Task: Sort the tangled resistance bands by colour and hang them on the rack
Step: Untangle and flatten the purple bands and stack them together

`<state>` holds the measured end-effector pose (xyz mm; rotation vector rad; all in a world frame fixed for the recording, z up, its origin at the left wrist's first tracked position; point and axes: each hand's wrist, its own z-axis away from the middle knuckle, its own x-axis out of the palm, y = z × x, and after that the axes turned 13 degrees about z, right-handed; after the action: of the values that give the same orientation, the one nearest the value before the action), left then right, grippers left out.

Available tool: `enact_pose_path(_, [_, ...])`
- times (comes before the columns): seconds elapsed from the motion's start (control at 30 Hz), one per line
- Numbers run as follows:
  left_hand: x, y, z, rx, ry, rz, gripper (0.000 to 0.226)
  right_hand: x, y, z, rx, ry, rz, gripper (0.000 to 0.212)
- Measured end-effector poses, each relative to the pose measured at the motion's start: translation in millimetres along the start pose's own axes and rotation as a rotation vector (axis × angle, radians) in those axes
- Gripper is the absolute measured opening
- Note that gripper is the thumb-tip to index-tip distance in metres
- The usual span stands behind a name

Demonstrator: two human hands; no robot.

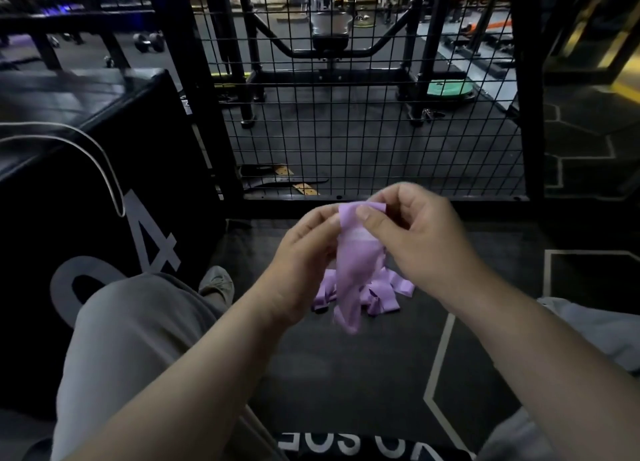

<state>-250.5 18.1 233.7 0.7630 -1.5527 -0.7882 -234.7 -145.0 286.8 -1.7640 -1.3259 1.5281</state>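
Both hands, left (304,249) and right (412,232), pinch one flat, limp purple band (353,270) above crumpled purple loops (384,298).

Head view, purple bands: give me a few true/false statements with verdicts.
1. The left hand and the right hand both pinch the top of the purple band. True.
2. The pile of bands on the floor is green. False: it is purple.
3. The held band hangs on the wire mesh. False: it hangs from the hands, on the near side of the mesh.
4. A black box with pale numerals stands on the person's left. True.
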Motion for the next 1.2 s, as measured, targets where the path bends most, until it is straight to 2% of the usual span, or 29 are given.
enact_pose_path(0.1, [-9, -22, 7, -0.069, -0.025, 0.177, 0.057, -3, -11, -6, 0.051, 0.077, -0.066, 0.010])
enact_pose_path(0.13, [-12, -31, 12, -0.102, -0.027, 0.159, 0.056, -4, -13, -8, 0.086, 0.095, -0.111, 0.011])
enact_pose_path(0.23, [-20, -54, 22, -0.177, 0.092, -0.221, 0.036, -9, -20, -15, 0.161, 0.164, -0.250, 0.013])
enact_pose_path(0.3, [-25, -62, 25, -0.260, 0.153, -0.346, 0.030, -16, -24, -20, 0.198, 0.241, -0.344, 0.012])
enact_pose_path(0.43, [-32, -65, 33, -0.486, 0.167, -0.429, 0.019, -35, -19, -27, 0.279, 0.363, -0.510, 0.012])
enact_pose_path(0.5, [-35, -65, 35, -0.523, 0.215, -0.305, 0.018, -43, -7, -31, 0.301, 0.396, -0.527, 0.014])
enact_pose_path(0.6, [-36, -59, 32, -0.433, 0.319, -0.145, 0.010, -51, 18, -36, 0.360, 0.460, -0.474, 0.018])
enact_pose_path(0.63, [-37, -56, 31, -0.398, 0.340, -0.087, 0.014, -53, 26, -36, 0.389, 0.478, -0.456, 0.017])
enact_pose_path(0.73, [-36, -43, 28, -0.341, 0.266, 0.023, 0.020, -57, 51, -37, 0.501, 0.529, -0.438, 0.014])
enact_pose_path(0.83, [-36, -32, 28, -0.341, 0.188, 0.149, 0.054, -62, 69, -38, 0.593, 0.558, -0.476, 0.013])
enact_pose_path(0.9, [-36, -28, 28, -0.299, 0.165, 0.239, 0.059, -64, 79, -38, 0.628, 0.559, -0.489, 0.010])
enact_pose_path(1.07, [-37, -26, 25, -0.257, 0.114, 0.273, 0.054, -62, 95, -34, 0.689, 0.523, -0.523, 0.011])
enact_pose_path(1.2, [-34, -23, 26, -0.198, 0.026, 0.107, 0.027, -63, 107, -38, 0.710, 0.490, -0.582, 0.009])
